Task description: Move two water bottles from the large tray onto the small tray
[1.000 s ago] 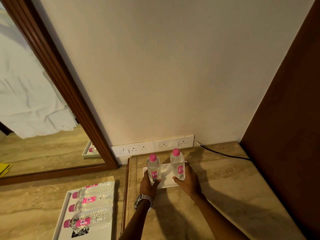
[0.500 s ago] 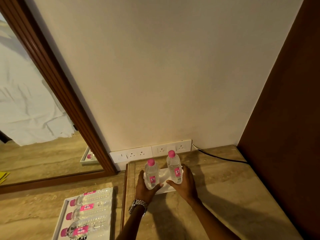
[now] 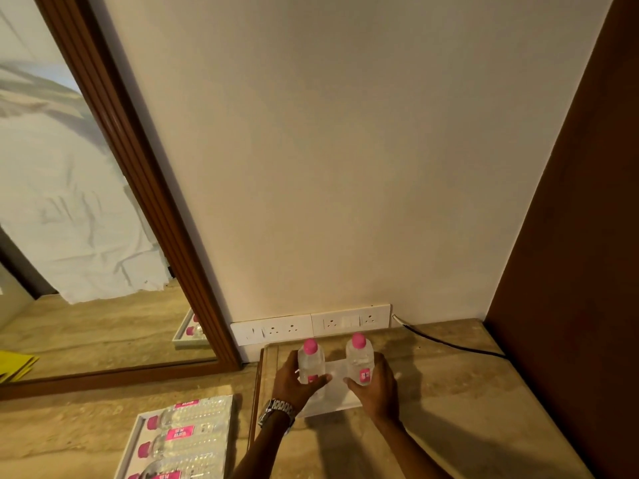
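Observation:
Two clear water bottles with pink caps stand upright on the small white tray [image 3: 333, 397] on the stone counter near the wall. My left hand [image 3: 294, 383] wraps around the left bottle [image 3: 310, 361]. My right hand [image 3: 375, 385] holds the right bottle [image 3: 359, 357] from its right side. The large white tray [image 3: 136, 440] lies at the lower left on a lower surface, with three bottles [image 3: 188, 435] lying on their sides in it.
A row of white wall sockets [image 3: 309, 324] runs behind the small tray. A black cable [image 3: 449, 344] crosses the counter's back right. A dark wooden panel [image 3: 570, 271] bounds the right side. A wood-framed mirror [image 3: 145, 188] leans at the left.
The view has tilted and shifted a little. Both hands remain on the two upright bottles over the small tray, which stay in nearly the same spot.

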